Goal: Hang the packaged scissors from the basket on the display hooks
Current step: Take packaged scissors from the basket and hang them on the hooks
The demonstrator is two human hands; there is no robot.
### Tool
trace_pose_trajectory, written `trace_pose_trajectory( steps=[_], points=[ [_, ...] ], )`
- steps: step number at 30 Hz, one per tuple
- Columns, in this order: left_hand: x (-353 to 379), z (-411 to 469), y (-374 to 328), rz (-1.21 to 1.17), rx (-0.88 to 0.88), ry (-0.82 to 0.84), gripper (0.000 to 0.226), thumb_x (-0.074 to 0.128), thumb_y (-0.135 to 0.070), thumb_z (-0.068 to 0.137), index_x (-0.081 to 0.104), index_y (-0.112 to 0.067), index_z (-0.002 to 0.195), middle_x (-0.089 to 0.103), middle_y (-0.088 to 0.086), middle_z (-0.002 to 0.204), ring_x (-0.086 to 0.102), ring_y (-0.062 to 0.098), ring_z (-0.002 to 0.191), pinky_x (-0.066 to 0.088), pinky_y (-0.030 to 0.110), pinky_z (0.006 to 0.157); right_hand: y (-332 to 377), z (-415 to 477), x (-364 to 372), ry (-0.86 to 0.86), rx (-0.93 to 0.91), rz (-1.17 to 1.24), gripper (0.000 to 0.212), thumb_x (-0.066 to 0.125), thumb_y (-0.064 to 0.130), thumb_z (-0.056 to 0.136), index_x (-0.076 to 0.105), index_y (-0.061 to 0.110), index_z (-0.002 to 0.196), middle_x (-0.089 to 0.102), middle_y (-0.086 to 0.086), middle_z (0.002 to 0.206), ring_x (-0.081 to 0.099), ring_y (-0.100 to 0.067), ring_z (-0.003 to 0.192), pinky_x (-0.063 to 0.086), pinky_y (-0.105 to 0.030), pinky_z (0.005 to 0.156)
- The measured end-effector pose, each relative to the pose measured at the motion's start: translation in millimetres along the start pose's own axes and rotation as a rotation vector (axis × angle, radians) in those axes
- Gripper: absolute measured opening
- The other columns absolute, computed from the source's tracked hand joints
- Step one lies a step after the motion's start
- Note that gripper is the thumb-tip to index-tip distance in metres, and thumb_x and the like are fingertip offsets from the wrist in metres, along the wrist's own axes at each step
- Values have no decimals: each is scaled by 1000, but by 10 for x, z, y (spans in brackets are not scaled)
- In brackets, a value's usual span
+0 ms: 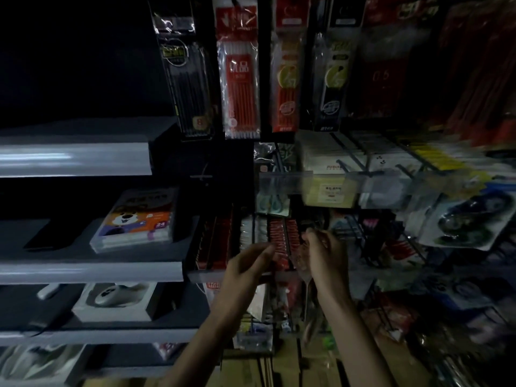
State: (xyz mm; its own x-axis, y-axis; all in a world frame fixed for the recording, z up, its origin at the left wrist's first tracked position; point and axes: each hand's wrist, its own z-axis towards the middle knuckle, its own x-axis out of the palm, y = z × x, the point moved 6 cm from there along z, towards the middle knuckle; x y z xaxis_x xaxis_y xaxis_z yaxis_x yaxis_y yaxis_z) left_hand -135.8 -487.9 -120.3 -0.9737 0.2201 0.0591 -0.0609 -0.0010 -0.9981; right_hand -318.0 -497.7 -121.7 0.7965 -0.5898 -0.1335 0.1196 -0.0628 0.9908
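Observation:
The scene is dark and blurred. My right hand [324, 252] is raised in front of the lower display hooks and grips a clear plastic package [303, 261], probably packaged scissors, hanging down along my wrist. My left hand [248, 263] is beside it to the left, fingers curled and pointing toward the package, apparently not holding it. A pack of scissors with teal handles [272, 203] hangs on a hook just above the hands. The basket is not in view.
Packs of pens [241, 79] hang on hooks at the top. A clear price rail [307, 181] runs across the hook rows on the right. Grey shelves [89, 270] with boxed goods lie to the left. Wire hooks [360, 238] with hanging packages fill the right.

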Motion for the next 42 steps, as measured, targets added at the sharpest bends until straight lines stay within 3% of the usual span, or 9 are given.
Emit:
trace_pose_trajectory(
  steps=[7,12,16,20,23,26,28,31,42],
  points=[
    [197,-313,42,25,-14,178,32,65,-39,101,73,-14,119,76,5,114,73,23,108,59,37,96,-23,-145,-33,-100,49,116,22,57,28,102,60,25,81,63,5,79,59,-13,75,43,-31,65],
    [242,-406,61,64,87,193,22,75,-20,98,72,-2,110,75,15,106,74,32,101,61,39,85,2,-205,-72,-163,37,140,14,55,30,104,62,21,97,60,13,85,55,-2,76,42,-27,64],
    [201,-433,68,116,103,135,13,72,-16,96,74,-5,103,77,8,99,75,25,94,62,37,79,-58,-222,-93,-171,64,163,18,55,35,104,64,20,100,66,4,96,63,-18,93,44,-29,71],
    [116,-428,15,117,116,34,20,69,-31,91,79,-16,98,80,3,97,76,26,94,62,52,85,-249,-248,-112,-76,234,201,55,48,67,96,65,27,130,62,0,132,59,-24,121,48,-46,105],
    [22,-360,42,116,103,-36,11,68,-16,98,79,-18,99,80,2,96,76,26,93,62,52,85,-255,-352,-144,39,275,284,85,50,93,69,64,39,133,64,7,135,61,-20,124,47,-52,109],
    [-46,-285,41,85,111,-71,14,64,-6,102,76,-12,104,80,1,98,77,21,95,63,35,80,-152,-426,-194,221,160,248,36,64,74,83,72,51,110,71,24,117,64,2,111,48,-39,102],
    [-66,-230,-1,51,117,-74,14,62,-4,102,75,-8,107,80,2,100,78,21,97,62,29,78,-62,-471,-242,293,57,221,11,73,46,91,76,39,98,74,25,98,66,12,93,50,-22,83],
    [-73,-146,-88,31,147,-69,15,62,-3,102,75,-9,108,80,4,100,78,24,97,62,31,81,7,-489,-289,325,-55,226,10,75,26,92,77,21,101,77,13,97,70,3,94,48,-7,71],
    [-173,82,-641,39,293,-162,29,69,-16,101,68,-20,130,78,3,111,75,19,104,60,28,83,133,-416,-349,223,-196,256,8,72,21,96,76,24,102,78,11,101,71,-3,100,52,-18,82]
  ],
)
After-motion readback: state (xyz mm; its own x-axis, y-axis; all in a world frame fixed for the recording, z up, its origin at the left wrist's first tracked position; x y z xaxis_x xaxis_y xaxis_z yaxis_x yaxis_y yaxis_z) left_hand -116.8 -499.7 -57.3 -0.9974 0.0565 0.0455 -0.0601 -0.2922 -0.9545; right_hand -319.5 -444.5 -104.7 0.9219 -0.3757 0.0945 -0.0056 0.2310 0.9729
